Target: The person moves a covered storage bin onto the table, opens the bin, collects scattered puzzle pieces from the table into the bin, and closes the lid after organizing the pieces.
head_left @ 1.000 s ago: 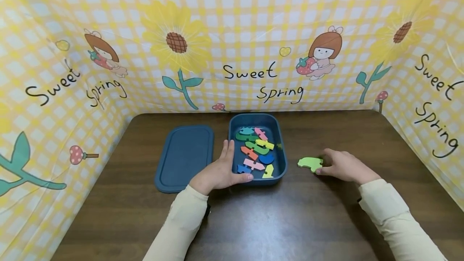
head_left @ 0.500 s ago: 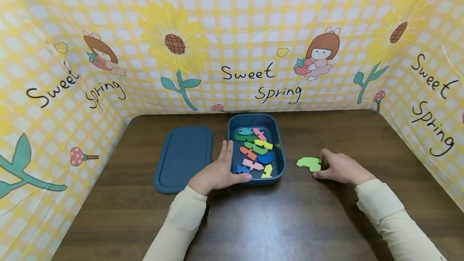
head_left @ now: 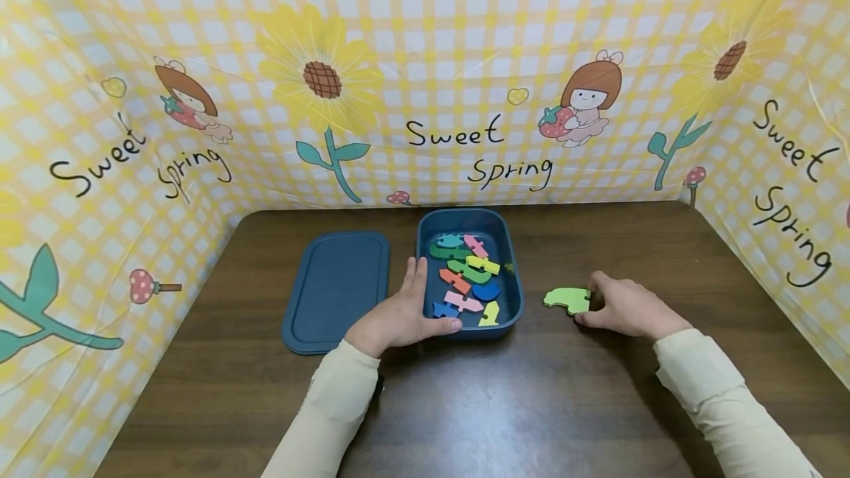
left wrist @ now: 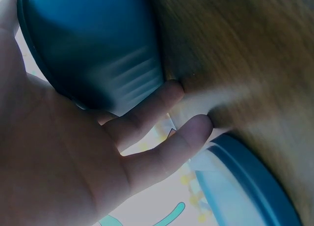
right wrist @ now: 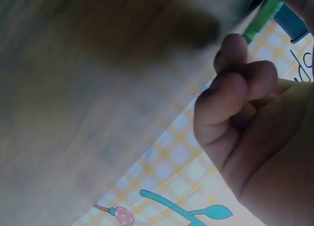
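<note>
In the head view, my right hand point(head_left: 627, 307) pinches the right end of a light green car-shaped piece point(head_left: 567, 300), low over the table to the right of a dark blue box. The right wrist view shows the green piece point(right wrist: 265, 17) near the fingertips, with the other fingers curled in. My left hand point(head_left: 398, 312) rests against the near left corner of the dark blue box point(head_left: 516, 293), fingers straight along its left wall and thumb at the near rim. Inside lie several flat colourful pieces, among them an orange arrow-shaped one point(head_left: 455, 281) and a blue rounded one point(head_left: 486, 291).
A dark blue lid point(head_left: 339, 290) lies flat on the brown wooden table point(head_left: 505, 404), left of the box. Yellow checked cloth point(head_left: 425, 57) with flowers and lettering rises behind the table and along both sides.
</note>
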Motion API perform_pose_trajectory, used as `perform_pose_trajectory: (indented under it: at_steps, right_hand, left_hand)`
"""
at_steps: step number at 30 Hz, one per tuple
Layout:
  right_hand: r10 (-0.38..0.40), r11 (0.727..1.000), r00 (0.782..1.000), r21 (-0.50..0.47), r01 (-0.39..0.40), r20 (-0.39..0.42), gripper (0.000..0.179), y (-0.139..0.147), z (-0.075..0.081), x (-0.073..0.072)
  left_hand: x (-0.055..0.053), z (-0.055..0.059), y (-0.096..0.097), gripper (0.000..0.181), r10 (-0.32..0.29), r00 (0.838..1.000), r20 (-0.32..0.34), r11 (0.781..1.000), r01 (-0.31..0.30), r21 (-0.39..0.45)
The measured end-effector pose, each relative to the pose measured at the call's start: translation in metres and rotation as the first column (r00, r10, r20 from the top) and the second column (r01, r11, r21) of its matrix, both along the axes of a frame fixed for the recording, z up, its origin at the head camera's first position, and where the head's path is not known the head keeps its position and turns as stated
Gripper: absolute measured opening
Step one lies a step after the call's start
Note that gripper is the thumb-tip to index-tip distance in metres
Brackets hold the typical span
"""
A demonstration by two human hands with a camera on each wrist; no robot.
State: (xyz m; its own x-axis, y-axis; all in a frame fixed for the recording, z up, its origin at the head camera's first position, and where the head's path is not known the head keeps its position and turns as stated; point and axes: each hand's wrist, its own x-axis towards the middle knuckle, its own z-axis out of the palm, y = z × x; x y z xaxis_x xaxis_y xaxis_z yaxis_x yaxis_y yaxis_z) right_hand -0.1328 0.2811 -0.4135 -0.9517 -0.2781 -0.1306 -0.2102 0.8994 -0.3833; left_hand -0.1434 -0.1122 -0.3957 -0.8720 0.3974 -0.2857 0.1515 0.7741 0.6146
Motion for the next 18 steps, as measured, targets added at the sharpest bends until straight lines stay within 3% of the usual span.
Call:
perform_pose_trajectory:
  at_steps: [6,14,18]
  right_hand:
    - [-0.010,0.999,0.999,-0.047,0.009,-0.038,0.051,0.0030,0.0015,-0.0008]
    - [-0.035,0.980,0.998,-0.196,0.025,-0.047,0.059,0.0013,0.0076,0.0001]
    - [-0.033,0.975,0.994,-0.220,0.009,-0.105,0.056,-0.0014,0.0092,-0.0015]
  left_hand:
    - [-0.0006,0.0006,0.0010,0.123,-0.003,1.000,-0.005,1.000,0.003,0.009]
    - [-0.0011,0.0002,0.0011,0.122,0.000,1.000,-0.003,1.000,0.000,0.012]
    - [-0.0003,0.0015,0.0006,0.123,0.001,1.000,-0.005,1.000,-0.001,0.009]
